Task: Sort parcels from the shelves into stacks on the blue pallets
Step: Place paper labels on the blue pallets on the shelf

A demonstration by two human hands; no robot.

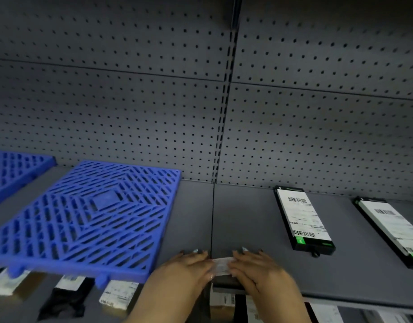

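- Parcel in play: a small parcel (221,266) with a white label sits at the front edge of the grey metal shelf (247,217), right where two shelf panels meet.
- The left hand (189,270) and the right hand (259,273) flank it, fingers fairly straight and pressed against its two sides; the thumbs are hidden and the picture is blurred here.
- To the left on the same shelf lies a blue pallet (89,215), moulded plastic with a slotted diamond lattice, its front edge and round feet jutting past the shelf front.
- A second blue pallet (12,169) lies further left, cut off by the frame.
- To the right, well apart from the hands, lie two flat black parcels (302,220) (392,229), each long and rectangular under a white barcode label with a green patch.
- Behind stands a grey pegboard wall (130,113), dotted with holes.
- The shelf below holds labelled brown boxes (119,294) and a crumpled black bag (65,299).
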